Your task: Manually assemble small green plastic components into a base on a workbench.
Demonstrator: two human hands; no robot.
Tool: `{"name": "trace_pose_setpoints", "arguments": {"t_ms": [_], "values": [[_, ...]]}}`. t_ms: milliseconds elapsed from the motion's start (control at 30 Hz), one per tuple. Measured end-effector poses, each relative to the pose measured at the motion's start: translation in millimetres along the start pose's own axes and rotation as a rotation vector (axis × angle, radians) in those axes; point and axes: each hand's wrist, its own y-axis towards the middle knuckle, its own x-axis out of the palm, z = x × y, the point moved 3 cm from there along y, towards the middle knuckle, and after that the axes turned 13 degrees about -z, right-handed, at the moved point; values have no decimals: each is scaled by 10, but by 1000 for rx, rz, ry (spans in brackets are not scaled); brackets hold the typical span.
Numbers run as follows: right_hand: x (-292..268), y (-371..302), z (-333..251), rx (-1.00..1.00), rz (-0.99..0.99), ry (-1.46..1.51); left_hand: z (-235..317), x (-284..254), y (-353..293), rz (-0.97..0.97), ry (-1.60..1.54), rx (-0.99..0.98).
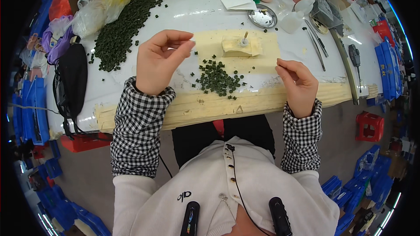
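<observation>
My left hand (162, 60) is raised over the table, left of the small pile. Its thumb and index finger come together in a pinch; anything between the tips is too small to make out. To the right, my right hand (299, 84) also pinches thumb against index finger, and what it holds, if anything, cannot be seen. Between the hands lies a pile of small dark green parts (220, 78). Just behind it stands a cream taped block (240, 51) with a thin upright pin (246, 36) on top. Neither hand touches the block or the pile.
A large heap of dark green parts (124, 28) lies at the back left beside plastic bags (89, 17) and a black pouch (72, 78). Back right are a round metal dish (262, 16), a white bottle (292, 22), tweezers (316, 46) and a black walkie-talkie (355, 56).
</observation>
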Motion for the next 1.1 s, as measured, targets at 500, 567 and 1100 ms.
{"name": "trace_pose_setpoints", "arguments": {"t_ms": [500,567,1100], "values": [[484,112,-266,148,-256,628,-53,489,120,-308,-620,-185],[514,134,-266,185,-255,690,-64,491,109,-310,-615,-186],[633,203,-110,177,-284,871,-18,509,78,-273,-559,-139]]}}
